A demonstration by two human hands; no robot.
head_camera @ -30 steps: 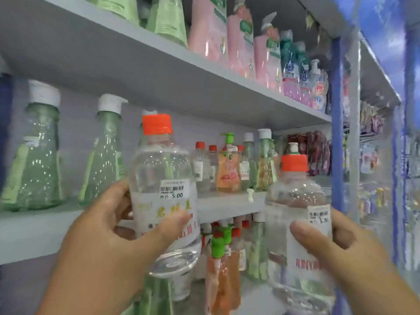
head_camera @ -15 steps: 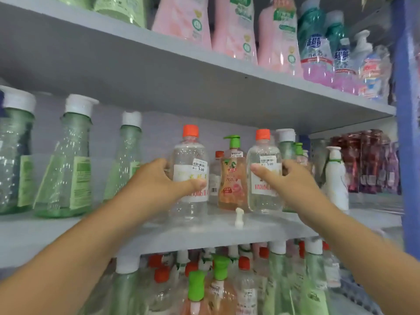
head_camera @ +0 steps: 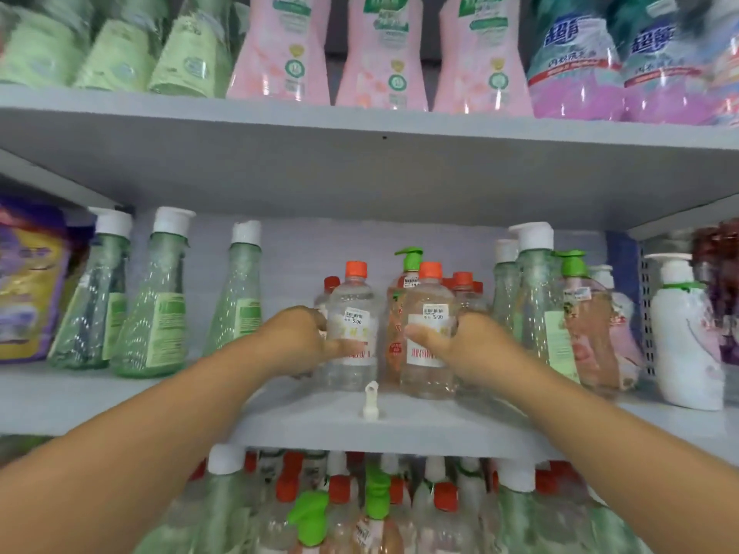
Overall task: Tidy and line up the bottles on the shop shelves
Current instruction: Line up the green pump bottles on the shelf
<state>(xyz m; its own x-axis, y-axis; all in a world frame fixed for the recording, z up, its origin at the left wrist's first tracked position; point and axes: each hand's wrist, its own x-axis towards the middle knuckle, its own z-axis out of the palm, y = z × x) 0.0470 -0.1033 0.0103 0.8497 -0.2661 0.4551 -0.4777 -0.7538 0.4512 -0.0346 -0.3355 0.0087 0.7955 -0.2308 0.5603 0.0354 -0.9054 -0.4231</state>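
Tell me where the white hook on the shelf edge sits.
The white hook sticks up from the middle shelf front, just below the gap between the two held clear bottles.

At the left end of the middle shelf (head_camera: 100, 405) I see a purple bag (head_camera: 28, 281) standing upright. A small white peg (head_camera: 370, 399) sits at that shelf's front edge, about midway along. Far right I make out a perforated post (head_camera: 644, 313), with blurred dark red packs (head_camera: 716, 265) beyond it.

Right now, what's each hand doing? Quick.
Left hand: grips the left clear orange-capped bottle standing on the middle shelf.
Right hand: grips the right clear orange-capped bottle, also on the shelf.
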